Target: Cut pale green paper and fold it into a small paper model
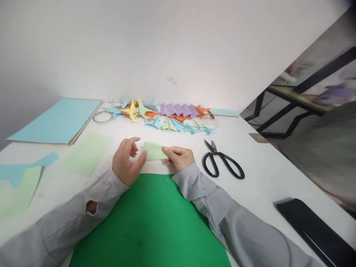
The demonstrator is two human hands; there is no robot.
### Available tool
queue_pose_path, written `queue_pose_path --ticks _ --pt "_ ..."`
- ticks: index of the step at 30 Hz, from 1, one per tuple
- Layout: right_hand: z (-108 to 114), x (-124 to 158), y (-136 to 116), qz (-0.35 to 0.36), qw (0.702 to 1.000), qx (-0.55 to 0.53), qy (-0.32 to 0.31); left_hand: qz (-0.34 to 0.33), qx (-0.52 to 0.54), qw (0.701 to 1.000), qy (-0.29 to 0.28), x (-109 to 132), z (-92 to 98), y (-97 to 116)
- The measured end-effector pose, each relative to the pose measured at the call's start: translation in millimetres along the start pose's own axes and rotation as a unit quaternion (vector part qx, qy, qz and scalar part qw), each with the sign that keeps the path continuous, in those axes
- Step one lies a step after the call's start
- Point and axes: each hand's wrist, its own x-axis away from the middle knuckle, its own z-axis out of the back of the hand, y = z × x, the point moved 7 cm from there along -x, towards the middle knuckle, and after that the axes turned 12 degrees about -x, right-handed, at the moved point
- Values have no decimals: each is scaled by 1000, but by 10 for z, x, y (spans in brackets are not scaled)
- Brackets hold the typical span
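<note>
A small folded piece of light green paper [154, 151] lies on the white table just beyond a large green sheet [150, 222]. My right hand [179, 157] pinches its right end between thumb and fingers. My left hand [126, 160] is at its left end, thumb tip touching the paper's edge and fingers curled above the table. Both arms wear grey sleeves.
Black scissors [222, 163] lie right of my hands. Several folded paper figures [164, 116], a tape ring [102, 116], a stack of coloured paper [57, 121], loose green [87, 152] and blue [16, 171] sheets, and a black object [317, 230] near the table's right edge are around.
</note>
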Motion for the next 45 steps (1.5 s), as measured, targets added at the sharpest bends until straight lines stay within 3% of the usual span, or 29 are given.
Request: queue_pose_path --ticks 2,4,7,12,16,20,24,28,32,41,45 --pt "-10 8 1 -9 1000 1 -7 -163 -100 981 19 53 8 220" --pt "-31 24 3 -27 999 -2 -20 -262 -154 953 8 119 -51 342" --pt "-67 55 10 -57 997 -5 -43 -308 -171 936 -5 150 -112 383" --pt "-102 48 32 -56 996 1 -75 -313 -101 944 -10 128 -99 364" --pt "-107 -6 69 -25 995 -52 -85 -255 -7 967 -1 72 -24 289" --pt "-174 45 -19 48 989 -54 -132 -140 88 984 -65 -10 -72 162" --pt "-263 161 -106 84 980 -16 -181 -63 136 980 -129 -19 -176 91" --pt "-237 163 -113 73 984 -6 -162 59 172 973 -144 28 -268 -73" --pt "-202 129 -103 67 987 15 -143 161 232 946 -158 83 -349 -190" --pt "-167 111 -84 24 995 -14 -98 194 213 930 -227 89 -357 -152" --pt "-159 97 -53 9 995 -10 -95 185 212 935 -215 85 -315 -127"
